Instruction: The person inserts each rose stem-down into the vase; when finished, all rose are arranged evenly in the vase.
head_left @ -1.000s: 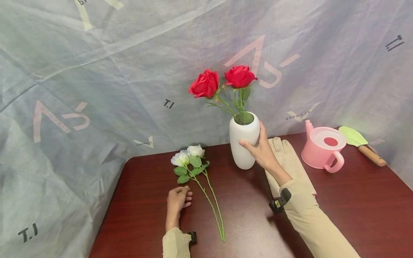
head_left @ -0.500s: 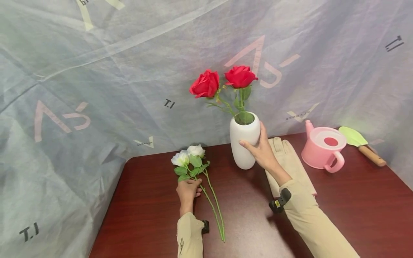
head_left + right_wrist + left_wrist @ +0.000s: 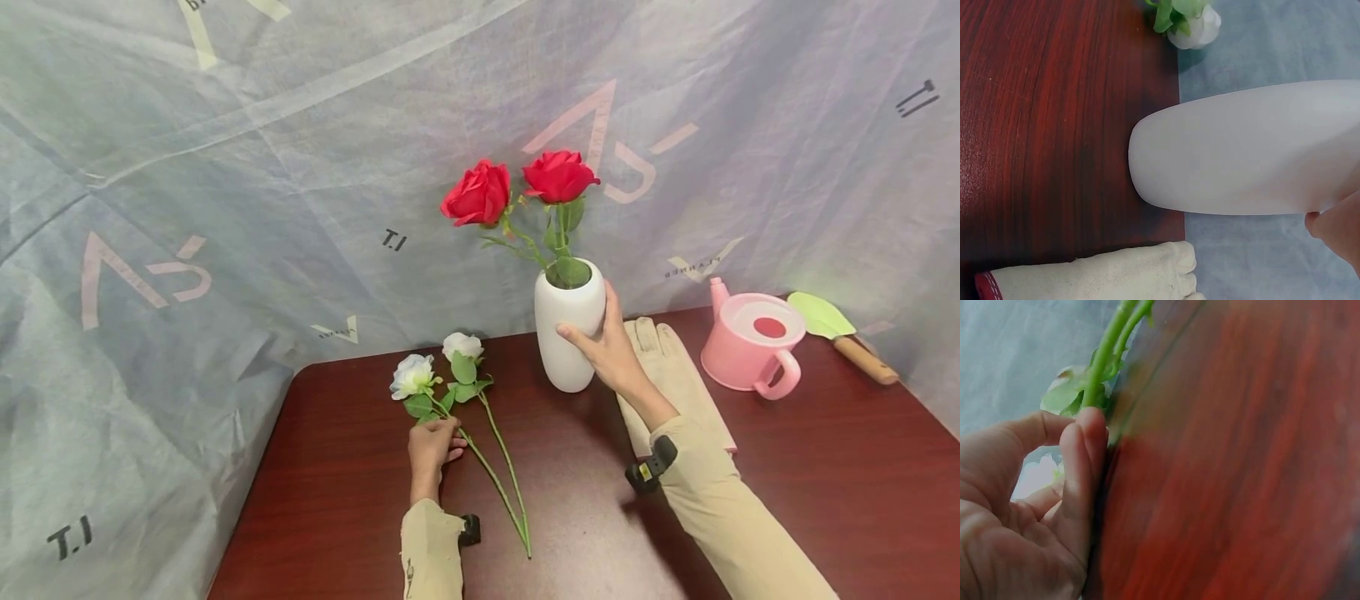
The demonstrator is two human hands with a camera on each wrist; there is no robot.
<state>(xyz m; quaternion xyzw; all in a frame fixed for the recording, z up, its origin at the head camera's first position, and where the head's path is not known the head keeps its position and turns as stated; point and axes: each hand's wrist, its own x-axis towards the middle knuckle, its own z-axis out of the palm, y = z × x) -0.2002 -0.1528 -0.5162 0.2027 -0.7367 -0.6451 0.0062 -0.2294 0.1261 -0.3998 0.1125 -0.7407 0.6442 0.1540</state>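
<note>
Two white roses lie on the dark red-brown table. My left hand [image 3: 431, 447] pinches the stem of the nearer white rose [image 3: 412, 377] just below its leaves. In the left wrist view, thumb and fingertips meet on the green stem [image 3: 1102, 365]. The other white rose [image 3: 462, 346] lies right beside it, and the two stems cross near their lower ends. My right hand [image 3: 613, 354] grips the white vase [image 3: 564, 358], thumb across its front and fingers round its right side. Two red roses [image 3: 477, 194] stand in the vase, the lower parts of their stems hidden inside.
A pair of cream work gloves [image 3: 678, 392] lies right of the vase, partly under the right forearm. Farther right stand a pink watering can [image 3: 738, 350] and a green trowel with a wooden handle [image 3: 862, 360]. Grey printed cloth [image 3: 337, 208] hangs behind the table.
My left hand has moved right and forward to the white roses and now pinches one stem. The two white blooms have come apart, and the stem ends have shifted slightly right. The right hand stays put.
</note>
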